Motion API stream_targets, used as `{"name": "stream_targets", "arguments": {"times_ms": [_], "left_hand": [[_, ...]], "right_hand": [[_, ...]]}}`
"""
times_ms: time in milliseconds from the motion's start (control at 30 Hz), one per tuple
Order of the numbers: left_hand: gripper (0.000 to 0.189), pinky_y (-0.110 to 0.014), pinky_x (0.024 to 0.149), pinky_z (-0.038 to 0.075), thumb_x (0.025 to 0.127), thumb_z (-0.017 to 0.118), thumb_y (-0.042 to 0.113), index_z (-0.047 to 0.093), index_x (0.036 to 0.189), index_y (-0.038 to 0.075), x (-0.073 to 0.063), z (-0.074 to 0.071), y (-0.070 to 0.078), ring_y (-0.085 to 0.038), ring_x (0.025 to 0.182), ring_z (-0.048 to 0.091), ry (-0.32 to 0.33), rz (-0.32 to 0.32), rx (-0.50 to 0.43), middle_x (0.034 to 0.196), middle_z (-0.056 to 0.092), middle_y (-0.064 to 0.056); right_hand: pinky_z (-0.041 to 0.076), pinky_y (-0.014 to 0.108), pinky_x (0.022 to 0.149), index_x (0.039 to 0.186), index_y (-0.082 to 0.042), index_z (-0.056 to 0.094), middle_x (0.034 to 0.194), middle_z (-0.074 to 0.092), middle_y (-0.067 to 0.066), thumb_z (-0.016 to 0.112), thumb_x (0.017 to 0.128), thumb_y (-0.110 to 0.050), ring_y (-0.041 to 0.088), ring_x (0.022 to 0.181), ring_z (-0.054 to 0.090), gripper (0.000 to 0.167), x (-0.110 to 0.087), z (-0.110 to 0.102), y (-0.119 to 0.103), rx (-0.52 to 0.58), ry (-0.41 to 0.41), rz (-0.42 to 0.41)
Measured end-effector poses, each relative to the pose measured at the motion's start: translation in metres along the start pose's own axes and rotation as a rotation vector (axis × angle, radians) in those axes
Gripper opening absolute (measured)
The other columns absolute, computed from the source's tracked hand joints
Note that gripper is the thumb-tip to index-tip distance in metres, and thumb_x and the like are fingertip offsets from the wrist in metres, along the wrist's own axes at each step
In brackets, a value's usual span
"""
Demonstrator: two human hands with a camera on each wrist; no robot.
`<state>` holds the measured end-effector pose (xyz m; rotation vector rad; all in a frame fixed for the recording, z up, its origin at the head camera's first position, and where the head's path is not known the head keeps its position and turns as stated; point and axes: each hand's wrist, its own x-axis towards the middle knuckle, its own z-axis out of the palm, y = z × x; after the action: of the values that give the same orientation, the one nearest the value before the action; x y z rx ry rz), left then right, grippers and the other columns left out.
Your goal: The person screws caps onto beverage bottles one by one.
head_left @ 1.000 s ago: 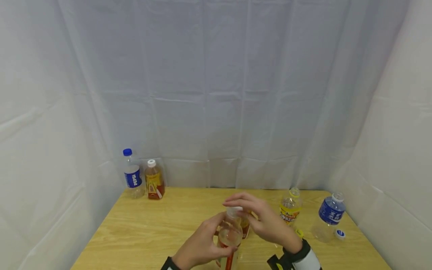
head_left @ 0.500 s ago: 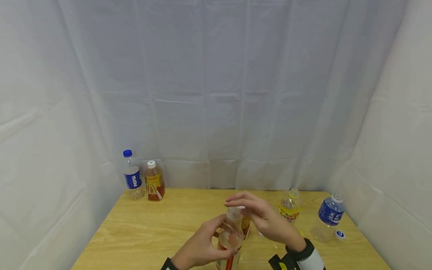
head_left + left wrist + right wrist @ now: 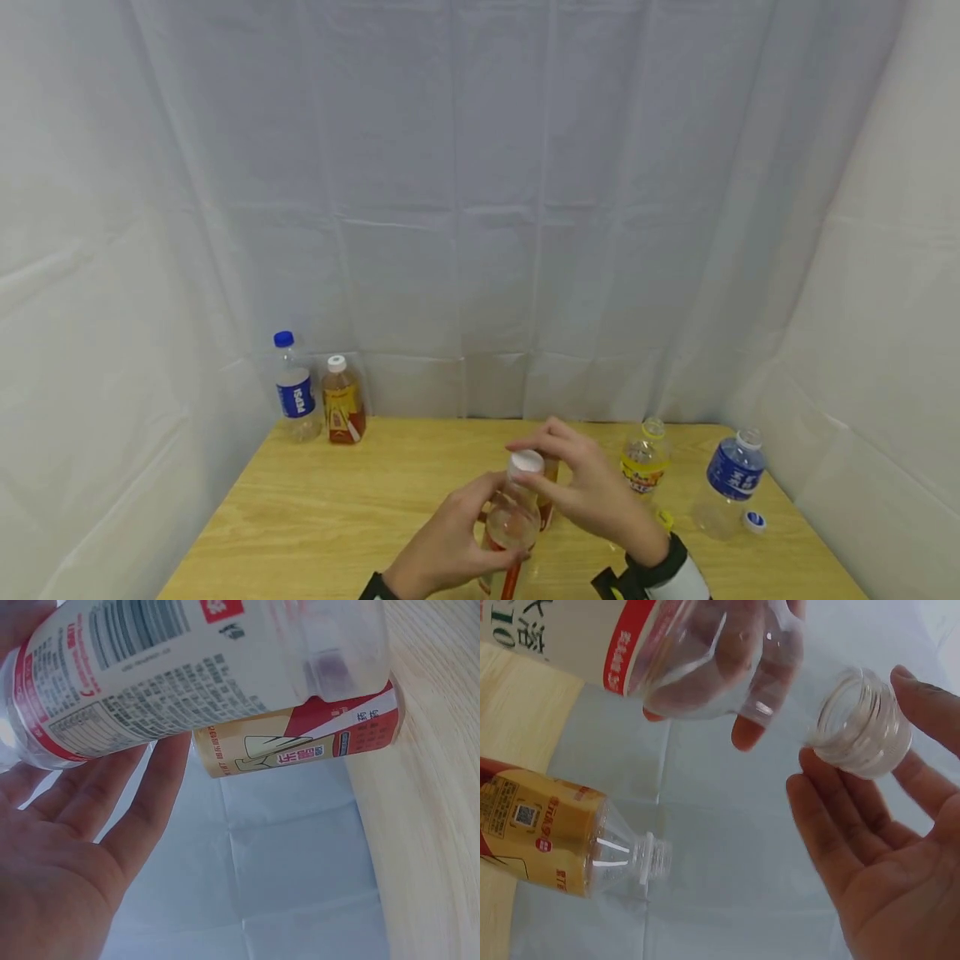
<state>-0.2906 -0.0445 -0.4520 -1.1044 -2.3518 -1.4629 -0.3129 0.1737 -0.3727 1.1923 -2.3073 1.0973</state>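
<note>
My left hand point(image 3: 457, 533) grips a clear plastic bottle point(image 3: 512, 525) with a white and red label around its body, holding it upright. At its top, my right hand point(image 3: 596, 492) pinches the white bottle cap point(image 3: 526, 463) between thumb and fingers. In the right wrist view, the cap and clear threaded neck point(image 3: 859, 724) lie between the right thumb and fingers. Just behind stands an uncapped bottle with a gold and red label point(image 3: 551, 832), partly hidden by the right hand in the head view. Its label also shows beyond the held bottle point(image 3: 150, 675) in the left wrist view.
At the back left of the wooden table point(image 3: 315, 517) stand a capped Pepsi bottle point(image 3: 296, 396) and a capped brown drink bottle point(image 3: 343, 404). To the right are uncapped yellow-labelled point(image 3: 643, 467) and blue-labelled point(image 3: 735, 471) bottles, a yellow cap point(image 3: 664, 519) and a white-and-blue cap point(image 3: 755, 522).
My right fingers have shifted around the cap, and more of its white top shows now. My left hand keeps its grip on the bottle in nearly the same place.
</note>
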Motion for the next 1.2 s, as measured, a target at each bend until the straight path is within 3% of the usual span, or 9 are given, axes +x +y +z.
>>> {"name": "stream_targets", "arguments": {"times_ms": [133,233,367,500,633,800,900,1100,1200], "left_hand": [[0.069,-0.025,0.084,0.058,0.089,0.080,0.031,0.043,0.148,0.028,-0.001,0.001,0.000,-0.011,0.106,0.066,0.002,0.028,0.034,0.126,0.064,0.001],[0.069,-0.026,0.086,0.058,0.090,0.080,0.033,0.043,0.147,0.028,-0.001,0.002,0.000,-0.009,0.107,0.065,0.013,0.048,0.070,0.130,0.062,0.004],[0.066,-0.028,0.086,0.058,0.089,0.080,0.034,0.044,0.144,0.030,0.000,0.002,0.003,-0.008,0.107,0.064,0.023,0.046,0.076,0.129,0.062,0.004],[0.065,-0.028,0.084,0.059,0.088,0.081,0.034,0.046,0.142,0.030,0.001,0.000,0.005,-0.008,0.104,0.064,0.026,0.046,0.067,0.125,0.063,0.002],[0.063,-0.027,0.083,0.059,0.088,0.081,0.033,0.047,0.141,0.029,0.001,-0.001,0.006,-0.008,0.103,0.065,0.033,0.047,0.073,0.123,0.063,0.004],[0.066,-0.025,0.083,0.058,0.087,0.083,0.030,0.046,0.142,0.029,-0.001,0.001,0.004,-0.012,0.105,0.065,0.053,0.053,0.106,0.125,0.063,0.002],[0.068,-0.025,0.084,0.058,0.086,0.083,0.032,0.046,0.143,0.031,-0.001,0.002,0.004,-0.013,0.107,0.065,0.064,0.045,0.130,0.127,0.062,0.004],[0.067,-0.025,0.081,0.059,0.086,0.083,0.035,0.047,0.142,0.028,0.000,0.000,0.004,-0.011,0.104,0.065,0.072,0.045,0.105,0.124,0.063,0.003],[0.069,-0.027,0.080,0.060,0.086,0.083,0.035,0.046,0.144,0.028,0.001,0.000,0.004,-0.013,0.104,0.066,0.073,0.050,0.104,0.125,0.063,0.003]], "right_hand": [[0.054,0.026,0.070,0.112,-0.030,0.072,0.097,0.058,-0.015,0.079,0.089,-0.037,0.002,0.082,0.056,0.026,0.001,0.006,-0.001,-0.056,0.030,0.064],[0.055,0.027,0.074,0.121,-0.030,0.069,0.103,0.058,-0.015,0.079,0.086,-0.044,0.002,0.087,0.057,0.038,0.001,0.006,-0.002,-0.072,0.005,0.088],[0.056,0.033,0.087,0.144,-0.029,0.055,0.129,0.058,-0.008,0.073,0.095,-0.035,0.011,0.106,0.062,0.053,-0.003,-0.004,-0.002,0.034,-0.091,0.064],[0.055,0.036,0.096,0.147,-0.023,0.053,0.143,0.057,-0.001,0.060,0.104,-0.018,0.019,0.124,0.059,0.045,-0.004,-0.017,-0.002,0.140,-0.177,-0.024],[0.056,0.029,0.084,0.135,-0.022,0.065,0.123,0.065,-0.004,0.065,0.101,-0.016,0.014,0.107,0.063,0.035,-0.001,-0.011,-0.001,0.112,-0.111,-0.073],[0.055,0.024,0.069,0.112,-0.027,0.073,0.092,0.055,-0.013,0.079,0.090,-0.033,0.004,0.081,0.057,0.024,0.002,0.006,-0.006,0.000,0.052,0.062],[0.057,0.024,0.072,0.118,-0.027,0.071,0.097,0.057,-0.014,0.080,0.087,-0.041,0.002,0.086,0.059,0.035,0.003,0.008,-0.008,-0.022,0.055,0.118],[0.057,0.032,0.087,0.145,-0.019,0.056,0.137,0.061,0.001,0.061,0.103,-0.014,0.013,0.111,0.063,0.043,-0.001,-0.010,-0.005,0.152,-0.127,-0.051],[0.056,0.030,0.085,0.142,-0.017,0.060,0.129,0.063,0.001,0.059,0.103,-0.011,0.013,0.107,0.063,0.039,-0.001,-0.014,-0.003,0.176,-0.144,-0.082]]}}
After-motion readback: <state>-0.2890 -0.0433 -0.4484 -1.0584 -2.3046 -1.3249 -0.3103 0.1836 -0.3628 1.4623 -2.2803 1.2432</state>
